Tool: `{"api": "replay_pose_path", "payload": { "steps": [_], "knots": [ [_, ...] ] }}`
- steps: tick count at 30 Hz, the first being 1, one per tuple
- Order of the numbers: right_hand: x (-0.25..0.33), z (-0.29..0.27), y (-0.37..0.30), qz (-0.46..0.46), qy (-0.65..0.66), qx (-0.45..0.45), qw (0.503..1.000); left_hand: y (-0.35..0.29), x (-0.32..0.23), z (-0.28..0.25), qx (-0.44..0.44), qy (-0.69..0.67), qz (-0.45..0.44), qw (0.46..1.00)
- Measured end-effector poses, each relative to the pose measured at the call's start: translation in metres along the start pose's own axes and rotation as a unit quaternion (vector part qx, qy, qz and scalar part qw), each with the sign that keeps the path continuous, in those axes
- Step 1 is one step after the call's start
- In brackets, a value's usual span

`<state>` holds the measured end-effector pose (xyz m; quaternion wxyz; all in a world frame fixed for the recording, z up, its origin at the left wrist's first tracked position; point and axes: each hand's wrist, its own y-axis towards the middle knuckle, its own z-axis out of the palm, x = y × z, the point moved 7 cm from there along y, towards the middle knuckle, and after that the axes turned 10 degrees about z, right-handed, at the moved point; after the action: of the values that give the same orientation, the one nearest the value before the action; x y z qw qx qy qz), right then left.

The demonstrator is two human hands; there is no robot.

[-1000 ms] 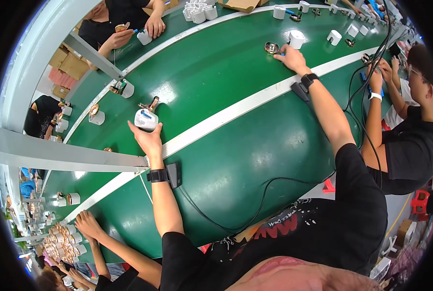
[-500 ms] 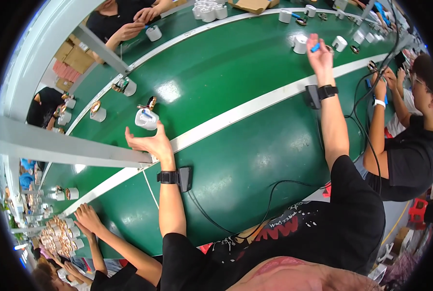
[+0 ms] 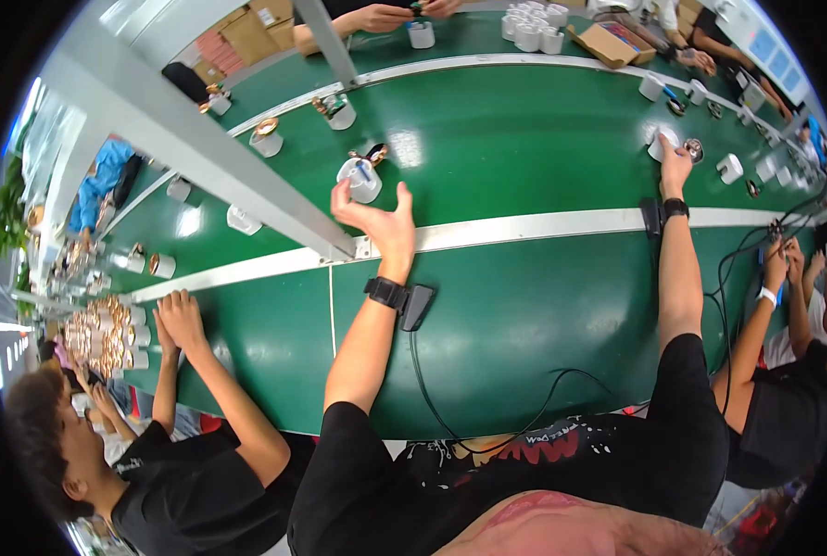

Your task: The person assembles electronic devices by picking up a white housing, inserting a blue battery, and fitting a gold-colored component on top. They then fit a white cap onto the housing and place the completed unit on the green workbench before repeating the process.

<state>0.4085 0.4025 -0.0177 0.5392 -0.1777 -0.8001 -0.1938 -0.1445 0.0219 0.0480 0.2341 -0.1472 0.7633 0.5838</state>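
My left hand (image 3: 376, 222), thumb and fingers spread wide, is open around the near side of a white plastic cup (image 3: 364, 188). A short blue piece (image 3: 363, 170) lies in that cup, and a dark part with a copper ring (image 3: 372, 154) is at its far rim. Well to the right, my right hand (image 3: 676, 169) has its fingers closed on the side of another white cup (image 3: 658, 145). A round copper-and-metal part (image 3: 693, 150) sits just right of those fingers. The blue piece seen earlier in this hand is hidden.
A metal rail (image 3: 524, 228) crosses the green table, and a slanting white post (image 3: 237, 157) rises left of my left hand. Cables (image 3: 418, 371) trail from my wrist straps. Copper-topped cups (image 3: 107, 334) are massed far left. Co-workers sit at both sides and opposite.
My right hand has turned from palm-up with a blue piece to closing on the white cup. My left hand stays spread by its cup, now nearer it. The whole view has shifted.
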Motion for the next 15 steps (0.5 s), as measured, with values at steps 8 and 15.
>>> {"api": "replay_pose_path", "payload": {
  "steps": [8,15],
  "knots": [
    [0.069,0.068,-0.23,0.235,0.389,0.336,0.825,-0.016,-0.047,0.023,0.178,-0.153,0.073,0.969],
    [0.112,0.098,-0.379,0.306,0.368,0.567,0.67,-0.052,-0.109,0.076,0.363,-0.313,0.038,0.877]
  ]
}}
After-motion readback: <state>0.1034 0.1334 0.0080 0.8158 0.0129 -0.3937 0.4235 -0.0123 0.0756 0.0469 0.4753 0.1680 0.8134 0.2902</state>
